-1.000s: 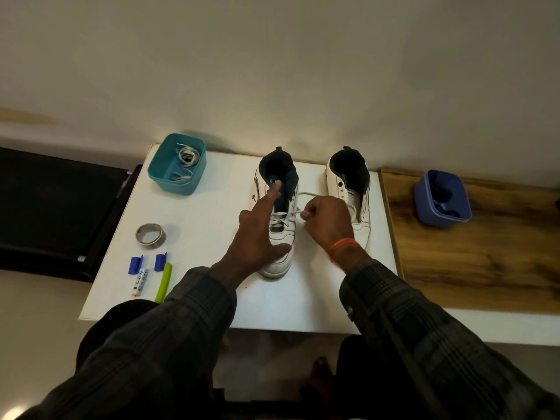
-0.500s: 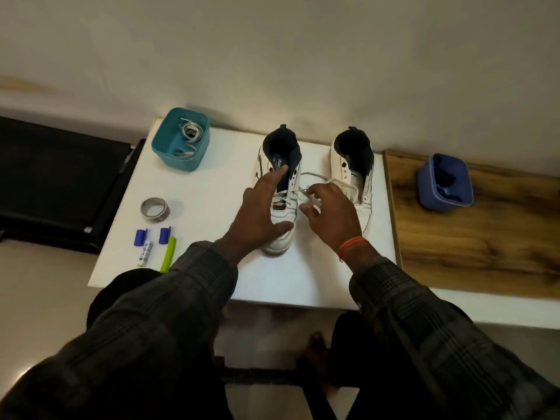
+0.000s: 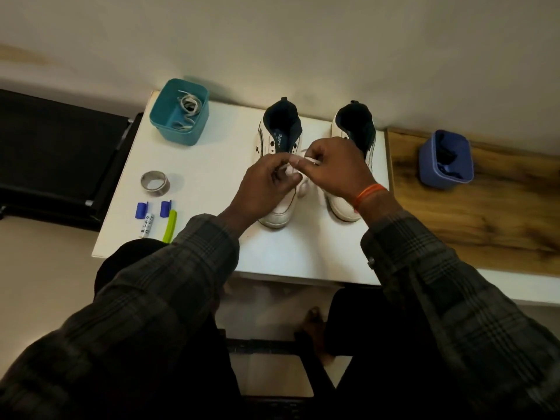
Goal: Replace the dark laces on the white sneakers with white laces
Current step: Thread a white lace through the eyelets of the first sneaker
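While pinching the white lace (image 3: 309,160) above the left-hand sneaker (image 3: 280,183), both hands meet over its tongue — left hand (image 3: 266,186) with fingers curled round the lace near its lower eyelets, right hand (image 3: 335,168) with thumb and forefinger clamped on a short stretch of the same lace. Fingertips nearly touching, wrists apart. Orange band (image 3: 368,195) round the right wrist; dark checked sleeves (image 3: 181,283) on both arms.

Standing side by side on the white bench (image 3: 212,165), toes toward the wearer, dark collars toward the wall: the left-hand sneaker, partly laced in white and half hidden under the hands, and the right-hand sneaker (image 3: 353,137) just beside it, its eyelets largely covered by the right hand — cannot tell how far it is laced.

Set at the bench's far left corner, a teal tub (image 3: 178,112) holding a loose coil of pale lace (image 3: 188,106). Nearer, by the left edge, a roll of tape (image 3: 155,184), two small blue pieces (image 3: 141,210), a white printed stick (image 3: 147,224) and a green pen (image 3: 169,226), all close together. Off to the right, on a wooden surface (image 3: 485,213) adjoining the bench, a blue tub (image 3: 445,159) with dark laces (image 3: 445,153) inside.
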